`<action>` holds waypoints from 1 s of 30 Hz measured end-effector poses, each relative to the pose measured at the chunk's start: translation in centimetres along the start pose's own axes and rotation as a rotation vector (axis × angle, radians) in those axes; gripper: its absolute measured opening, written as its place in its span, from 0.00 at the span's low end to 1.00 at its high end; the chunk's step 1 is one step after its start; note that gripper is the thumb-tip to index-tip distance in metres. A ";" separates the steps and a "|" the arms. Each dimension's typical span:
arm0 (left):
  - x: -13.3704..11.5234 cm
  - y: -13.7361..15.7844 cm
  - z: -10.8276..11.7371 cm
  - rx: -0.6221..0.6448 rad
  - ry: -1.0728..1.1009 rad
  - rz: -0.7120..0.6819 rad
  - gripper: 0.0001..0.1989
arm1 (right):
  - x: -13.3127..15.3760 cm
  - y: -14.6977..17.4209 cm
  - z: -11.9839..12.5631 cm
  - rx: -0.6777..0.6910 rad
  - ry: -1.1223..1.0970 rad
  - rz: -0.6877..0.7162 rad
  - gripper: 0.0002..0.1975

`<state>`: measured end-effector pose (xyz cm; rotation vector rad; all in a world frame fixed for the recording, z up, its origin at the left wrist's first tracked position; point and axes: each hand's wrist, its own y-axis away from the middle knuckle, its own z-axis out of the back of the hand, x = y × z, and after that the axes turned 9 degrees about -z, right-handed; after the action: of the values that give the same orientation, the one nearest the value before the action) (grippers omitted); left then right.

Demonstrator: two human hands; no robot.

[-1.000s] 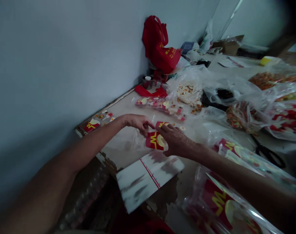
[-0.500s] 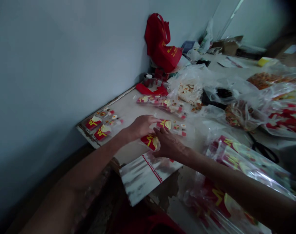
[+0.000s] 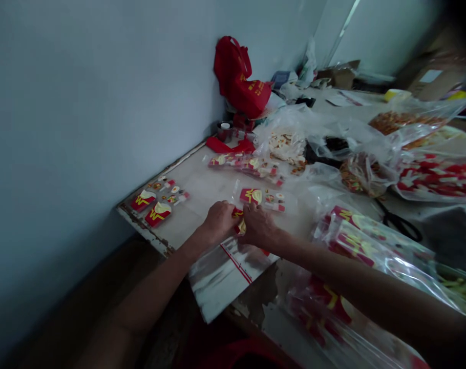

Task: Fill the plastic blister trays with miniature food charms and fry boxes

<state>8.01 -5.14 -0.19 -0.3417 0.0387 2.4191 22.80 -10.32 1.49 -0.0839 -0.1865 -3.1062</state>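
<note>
Close together over the table, both my hands grip a clear packet (image 3: 238,226) that shows a red piece with a yellow mark. My left hand (image 3: 218,221) pinches its left side, while my right hand (image 3: 260,227) has its fingers curled over the right side. Most of that packet is hidden under my fingers. Just beyond them lies another clear packet (image 3: 269,199) with a red piece and small food-shaped bits. Below my hands is a white sheet with red lines (image 3: 213,287), overhanging the table edge.
Two red-piece packets (image 3: 158,213) lie at the table's left corner. More packets (image 3: 244,164) lie farther back. Bags of small pieces (image 3: 438,177), black-handled scissors (image 3: 402,225) and a plastic-wrapped stack (image 3: 356,246) fill the right. A red bag (image 3: 252,95) leans on the wall.
My left hand has come down from the top edge of the packet to its left side. My right hand stays on it. The whole view has shifted slightly.
</note>
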 end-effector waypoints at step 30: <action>-2.7 0.7 0.3 0.084 -0.147 0.058 0.11 | 0.4 0.6 -0.7 0.119 0.115 -0.043 0.43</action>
<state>9.45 -7.31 0.75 -0.1261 0.0854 2.4848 22.37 -11.02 0.91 0.1032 -0.3730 -3.1214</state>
